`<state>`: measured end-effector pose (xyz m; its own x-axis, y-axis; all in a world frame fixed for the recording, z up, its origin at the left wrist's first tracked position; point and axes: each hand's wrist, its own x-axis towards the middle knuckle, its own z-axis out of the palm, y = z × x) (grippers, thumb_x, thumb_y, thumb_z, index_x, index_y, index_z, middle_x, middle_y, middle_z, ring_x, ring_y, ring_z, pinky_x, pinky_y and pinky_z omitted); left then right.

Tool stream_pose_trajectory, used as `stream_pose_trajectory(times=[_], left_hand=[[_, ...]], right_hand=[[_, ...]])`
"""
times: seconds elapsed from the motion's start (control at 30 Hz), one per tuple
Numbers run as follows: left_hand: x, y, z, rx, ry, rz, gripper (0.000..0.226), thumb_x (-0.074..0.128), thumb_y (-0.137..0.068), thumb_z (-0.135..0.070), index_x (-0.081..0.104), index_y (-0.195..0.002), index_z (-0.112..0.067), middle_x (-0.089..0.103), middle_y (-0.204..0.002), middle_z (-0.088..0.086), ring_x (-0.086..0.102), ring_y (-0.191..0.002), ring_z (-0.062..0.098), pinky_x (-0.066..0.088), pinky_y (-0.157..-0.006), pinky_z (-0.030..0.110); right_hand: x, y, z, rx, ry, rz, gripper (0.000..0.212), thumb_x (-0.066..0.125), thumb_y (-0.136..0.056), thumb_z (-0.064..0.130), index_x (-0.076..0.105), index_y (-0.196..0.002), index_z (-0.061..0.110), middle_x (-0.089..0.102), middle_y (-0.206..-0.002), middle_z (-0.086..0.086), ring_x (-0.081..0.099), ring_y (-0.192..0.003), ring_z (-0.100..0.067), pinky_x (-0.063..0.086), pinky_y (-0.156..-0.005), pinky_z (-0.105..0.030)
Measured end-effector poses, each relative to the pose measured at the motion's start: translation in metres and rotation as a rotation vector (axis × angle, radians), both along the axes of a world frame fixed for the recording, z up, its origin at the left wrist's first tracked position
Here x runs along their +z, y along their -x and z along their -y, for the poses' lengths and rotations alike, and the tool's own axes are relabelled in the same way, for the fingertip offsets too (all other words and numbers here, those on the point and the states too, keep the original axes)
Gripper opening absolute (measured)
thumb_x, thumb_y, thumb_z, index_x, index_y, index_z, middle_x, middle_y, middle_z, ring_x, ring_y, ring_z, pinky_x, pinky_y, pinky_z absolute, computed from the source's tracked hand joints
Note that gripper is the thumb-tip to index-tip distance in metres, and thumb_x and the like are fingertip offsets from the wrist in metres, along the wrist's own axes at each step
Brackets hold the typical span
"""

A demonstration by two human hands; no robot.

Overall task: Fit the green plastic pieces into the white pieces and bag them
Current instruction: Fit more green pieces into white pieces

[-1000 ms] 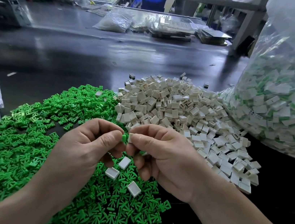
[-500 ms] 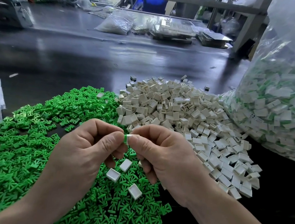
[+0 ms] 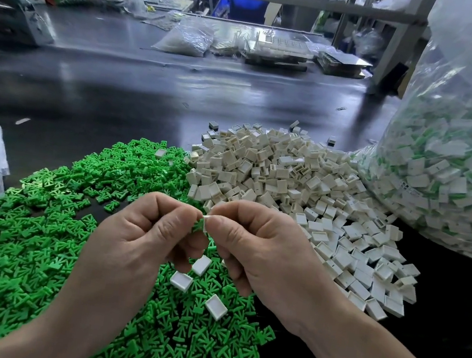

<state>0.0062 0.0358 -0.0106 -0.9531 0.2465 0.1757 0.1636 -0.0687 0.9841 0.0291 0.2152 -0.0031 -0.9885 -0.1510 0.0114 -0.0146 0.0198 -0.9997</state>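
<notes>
My left hand (image 3: 140, 244) pinches a green piece (image 3: 198, 227); my right hand (image 3: 261, 252) pinches a white piece (image 3: 207, 223). The two pieces touch between my hands, above the green pile (image 3: 40, 227) on the counter (image 3: 120, 86).

**Green piece (image 3: 198, 226) and white piece (image 3: 206, 223) pinched between my fingertips (image 3: 175, 227)**
The white piece is a small square shell, seen edge-on, touching the forked green piece. Three loose white shells (image 3: 181, 281) lie just below my fingers on the green pile (image 3: 40, 227). The white pile (image 3: 289, 180) lies beyond my right fingers. The clear bag (image 3: 456, 179) of fitted pieces stands to their far right.
</notes>
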Motion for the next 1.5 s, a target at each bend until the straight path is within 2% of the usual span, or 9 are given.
stream_pose_trajectory(times=[0.17,0.33,0.6,0.77,0.87,0.97,1.13,1.3,1.5], left_hand=[[0.003,0.0,-0.005,-0.255,-0.305,0.231,0.043,0.071,-0.083,-0.04,0.067,-0.113,-0.01,0.065,-0.068,0.014,0.061,-0.059,0.021,0.049,-0.047,0.029],[0.005,-0.002,-0.008,-0.348,-0.415,0.358,0.05,0.083,-0.071,-0.042,0.072,-0.108,-0.01,0.068,-0.068,0.012,0.064,-0.054,0.018,0.051,-0.045,0.026],[0.006,-0.005,-0.008,-0.347,-0.46,0.446,0.046,0.086,-0.066,-0.038,0.074,-0.1,-0.009,0.066,-0.063,0.014,0.063,-0.048,0.019,0.05,-0.041,0.026],[0.005,-0.008,-0.011,-0.317,-0.465,0.452,0.041,0.087,-0.066,-0.036,0.073,-0.093,-0.009,0.062,-0.056,0.013,0.058,-0.042,0.02,0.049,-0.039,0.025],[0.004,-0.007,-0.01,-0.343,-0.492,0.433,0.048,0.088,-0.065,-0.043,0.073,-0.098,-0.01,0.064,-0.059,0.013,0.061,-0.046,0.02,0.051,-0.043,0.026],[0.004,-0.005,-0.008,-0.413,-0.519,0.425,0.045,0.087,-0.068,-0.036,0.073,-0.103,-0.01,0.069,-0.066,0.014,0.065,-0.051,0.02,0.053,-0.046,0.026],[0.003,-0.003,-0.006,-0.446,-0.505,0.451,0.039,0.091,-0.064,-0.026,0.074,-0.096,-0.013,0.07,-0.064,0.014,0.066,-0.049,0.02,0.053,-0.044,0.027],[0.003,-0.004,-0.005,-0.444,-0.496,0.456,0.037,0.093,-0.061,-0.026,0.075,-0.092,-0.016,0.069,-0.061,0.013,0.066,-0.048,0.021,0.053,-0.044,0.027],[0.005,-0.004,-0.005,-0.442,-0.496,0.46,0.039,0.095,-0.057,-0.027,0.075,-0.089,-0.016,0.068,-0.059,0.012,0.065,-0.046,0.021,0.053,-0.044,0.026]], right_hand=[[0.001,-0.001,0.003,0.078,0.094,0.022,0.019,0.061,-0.098,0.032,0.07,-0.085,0.021,0.059,-0.068,-0.004,0.049,-0.052,-0.012,0.038,-0.039,-0.02],[0.001,-0.002,0.002,0.136,0.171,0.122,0.031,0.063,-0.093,0.035,0.067,-0.101,0.005,0.058,-0.065,0.001,0.047,-0.049,-0.009,0.036,-0.037,-0.018],[0.006,-0.003,-0.001,0.151,0.132,0.159,0.028,0.065,-0.09,0.033,0.065,-0.092,0.005,0.055,-0.064,0.003,0.045,-0.048,-0.007,0.034,-0.036,-0.018],[0.009,-0.006,0.004,0.147,0.148,0.133,0.017,0.066,-0.091,0.031,0.067,-0.075,0.025,0.055,-0.062,0.001,0.043,-0.045,-0.008,0.032,-0.035,-0.017],[0.009,-0.006,0.004,0.14,0.164,0.141,0.015,0.065,-0.094,0.03,0.07,-0.082,0.021,0.056,-0.062,0.002,0.044,-0.045,-0.008,0.033,-0.035,-0.017],[0.009,-0.006,0.004,0.163,0.223,0.166,0.027,0.063,-0.095,0.03,0.066,-0.098,0.003,0.058,-0.06,0.004,0.044,-0.044,-0.006,0.033,-0.035,-0.017],[0.011,-0.007,0.005,0.177,0.206,0.152,0.018,0.064,-0.093,0.03,0.067,-0.076,0.025,0.055,-0.063,-0.003,0.043,-0.046,-0.008,0.032,-0.036,-0.017],[0.018,-0.01,0.004,0.184,0.194,0.171,0.015,0.065,-0.089,0.031,0.065,-0.076,0.023,0.054,-0.062,-0.002,0.043,-0.046,-0.009,0.031,-0.035,-0.017],[0.019,-0.011,0.004,0.186,0.198,0.169,0.025,0.062,-0.1,0.022,0.064,-0.075,0.023,0.053,-0.064,-0.006,0.041,-0.046,-0.01,0.031,-0.035,-0.017]])
